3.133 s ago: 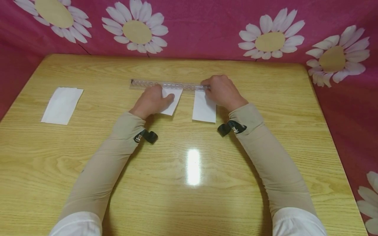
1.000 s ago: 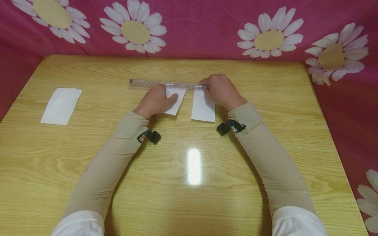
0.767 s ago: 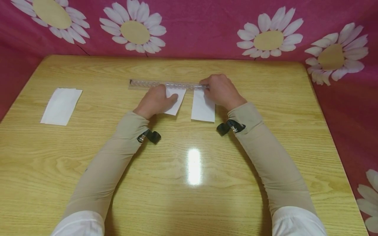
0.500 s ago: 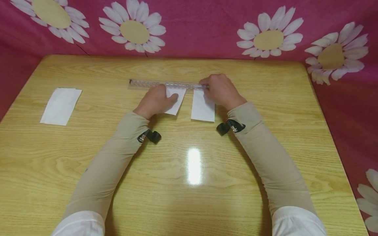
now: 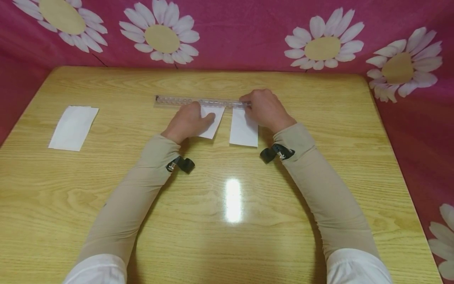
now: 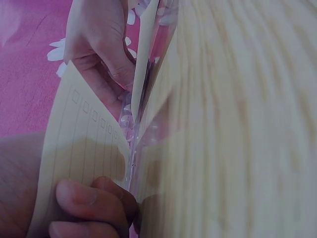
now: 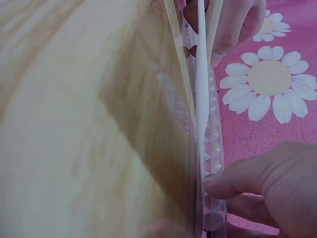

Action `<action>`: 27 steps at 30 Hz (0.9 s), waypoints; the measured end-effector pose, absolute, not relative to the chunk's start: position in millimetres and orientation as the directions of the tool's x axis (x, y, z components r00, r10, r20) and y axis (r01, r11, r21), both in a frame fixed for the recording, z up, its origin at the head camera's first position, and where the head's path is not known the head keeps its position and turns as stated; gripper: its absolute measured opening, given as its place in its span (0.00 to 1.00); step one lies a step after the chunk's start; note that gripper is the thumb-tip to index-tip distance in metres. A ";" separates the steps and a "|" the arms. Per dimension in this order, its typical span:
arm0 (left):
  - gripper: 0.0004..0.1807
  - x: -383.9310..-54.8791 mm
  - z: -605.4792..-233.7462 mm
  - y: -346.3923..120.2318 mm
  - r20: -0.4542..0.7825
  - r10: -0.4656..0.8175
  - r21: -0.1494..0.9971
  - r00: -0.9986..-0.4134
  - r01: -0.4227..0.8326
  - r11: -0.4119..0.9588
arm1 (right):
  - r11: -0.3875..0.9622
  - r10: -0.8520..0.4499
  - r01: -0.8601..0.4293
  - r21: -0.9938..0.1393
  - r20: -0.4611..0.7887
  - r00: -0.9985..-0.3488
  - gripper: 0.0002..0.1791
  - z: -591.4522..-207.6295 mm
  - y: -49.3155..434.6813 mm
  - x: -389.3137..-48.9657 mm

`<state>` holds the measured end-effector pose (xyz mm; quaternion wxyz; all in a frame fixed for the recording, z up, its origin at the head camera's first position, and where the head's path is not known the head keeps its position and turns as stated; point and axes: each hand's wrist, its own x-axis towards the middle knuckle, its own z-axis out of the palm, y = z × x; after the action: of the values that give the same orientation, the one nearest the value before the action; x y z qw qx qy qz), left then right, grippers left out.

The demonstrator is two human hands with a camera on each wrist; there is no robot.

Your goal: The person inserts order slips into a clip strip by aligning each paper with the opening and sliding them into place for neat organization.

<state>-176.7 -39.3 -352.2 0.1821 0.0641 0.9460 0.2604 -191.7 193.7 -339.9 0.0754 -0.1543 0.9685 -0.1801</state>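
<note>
In the head view a long clear plastic strip point(image 5: 173, 101) with round bumps lies crosswise on the table. My right hand point(image 5: 268, 109) grips its right end, thumb and fingers on either side in the right wrist view. A white card point(image 5: 243, 132) meets the strip beside that hand. Between thumb and curled fingers, my left hand point(image 5: 188, 121) pinches another card point(image 5: 218, 113) at the strip's near edge. The left wrist view shows this lined card point(image 6: 81, 134) with small printed boxes, tilted, its edge against the strip. Whether it sits in a slot I cannot tell.
A small pile of white cards point(image 5: 73, 128) lies on the left side of the wooden table point(image 5: 227, 252). Behind the table's far edge hangs a pink cloth point(image 5: 241, 35) with daisies. A bright light reflection shows on the table's middle.
My left hand has shifted slightly to the right along the strip with its card. The right hand and its card look nearly unchanged.
</note>
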 end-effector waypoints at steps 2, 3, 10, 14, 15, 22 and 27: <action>0.33 -176.5 -352.3 -38.8 -0.308 0.215 0.519 -0.927 0.026 0.854 | 0.888 -0.322 -0.267 -0.374 -0.093 -0.942 0.21 -340.0 193.7 -192.0; 0.34 -176.4 -352.4 -38.5 -0.307 0.214 0.520 -0.927 0.025 0.854 | 0.888 -0.322 -0.266 -0.375 -0.093 -0.942 0.21 -339.9 193.7 -192.1; 0.34 -176.9 -352.6 -35.2 -0.311 0.212 0.522 -0.926 0.020 0.853 | 0.887 -0.321 -0.265 -0.377 -0.092 -0.943 0.21 -339.7 194.0 -192.5; 0.35 -176.7 -352.1 -33.5 -0.315 0.214 0.516 -0.925 0.022 0.856 | 0.888 -0.318 -0.260 -0.380 -0.097 -0.943 0.21 -339.9 193.8 -192.7; 0.35 -176.7 -352.0 -33.2 -0.315 0.213 0.515 -0.925 0.022 0.857 | 0.888 -0.317 -0.259 -0.380 -0.098 -0.943 0.21 -340.0 193.8 -192.7; 0.35 -176.5 -351.2 -32.0 -0.320 0.211 0.506 -0.924 0.022 0.862 | 0.891 -0.312 -0.255 -0.375 -0.101 -0.945 0.21 -340.2 193.4 -192.7; 0.35 -176.5 -350.9 -30.9 -0.319 0.207 0.501 -0.925 0.020 0.865 | 0.894 -0.309 -0.251 -0.371 -0.104 -0.945 0.21 -339.9 193.2 -192.3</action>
<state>-176.5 -30.9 -350.9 0.1844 0.0598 0.9479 0.2526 -192.3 193.2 -339.9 0.0804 -0.1444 0.9698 -0.1792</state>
